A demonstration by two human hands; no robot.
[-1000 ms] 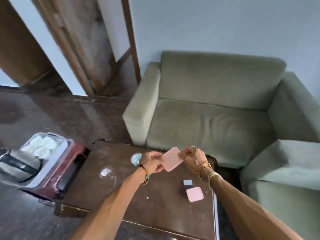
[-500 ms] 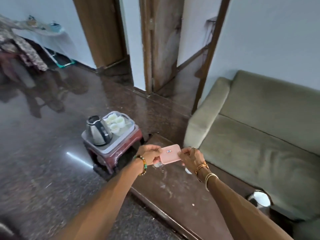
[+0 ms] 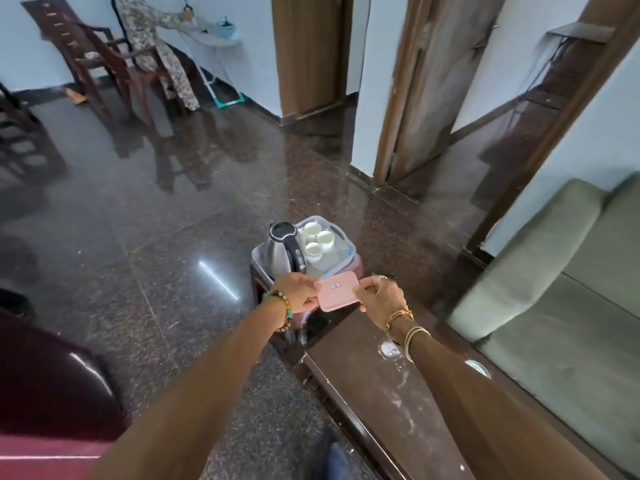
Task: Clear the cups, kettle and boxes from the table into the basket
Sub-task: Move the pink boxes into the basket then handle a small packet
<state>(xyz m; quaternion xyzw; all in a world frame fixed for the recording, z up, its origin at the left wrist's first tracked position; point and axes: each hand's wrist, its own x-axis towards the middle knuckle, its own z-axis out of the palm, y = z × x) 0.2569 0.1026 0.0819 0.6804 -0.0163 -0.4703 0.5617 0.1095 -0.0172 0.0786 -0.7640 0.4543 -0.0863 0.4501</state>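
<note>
Box (image 3: pixel 337 294) at frame centre, level, over near edge of basket (image 3: pixel 348 244), not yet in. Left hand (image 3: pixel 298 292) pinched left end, right hand (image 3: pixel 381 294) pinched right end. Kettle (image 3: pixel 280 251) and cups (image 3: pixel 320 242) filled upper part. Judged best: lower flat into free near corner, clear of kettle.

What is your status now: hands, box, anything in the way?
Left hand and right hand both pinch flat pink plastic box. Box held near clear plastic basket, not inside. Steel kettle, white cups already inside.

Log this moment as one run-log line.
state: pink box held near basket | left hand: pinches box | right hand: pinches box | basket: kettle, three cups inside
</note>
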